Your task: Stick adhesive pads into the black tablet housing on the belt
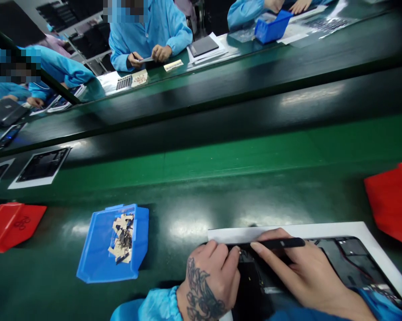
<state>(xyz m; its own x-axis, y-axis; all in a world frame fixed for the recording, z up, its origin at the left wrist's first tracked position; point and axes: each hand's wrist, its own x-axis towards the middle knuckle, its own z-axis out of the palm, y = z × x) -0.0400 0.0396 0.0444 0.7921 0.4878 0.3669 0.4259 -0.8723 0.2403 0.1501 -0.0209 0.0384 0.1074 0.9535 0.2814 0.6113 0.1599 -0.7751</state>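
In front of me an opened black tablet-like device (350, 257) lies on a white sheet (341, 229), its inner parts and wires exposed. My left hand (210, 281) rests at the device's upper left part, fingers curled and pinched together; what they hold is hidden. Just to its right, my right hand (308, 272) grips slim black tweezers (281, 243), whose tip points left toward the left fingertips. Both hands partly cover the device.
A blue bin (97, 249) with small tan-backed parts (123, 236) stands to the left. Red bins sit at the far left (11, 227) and right (393, 200). More opened devices (43, 165) lie on sheets at left. Across the bench, people in blue work (147, 35).
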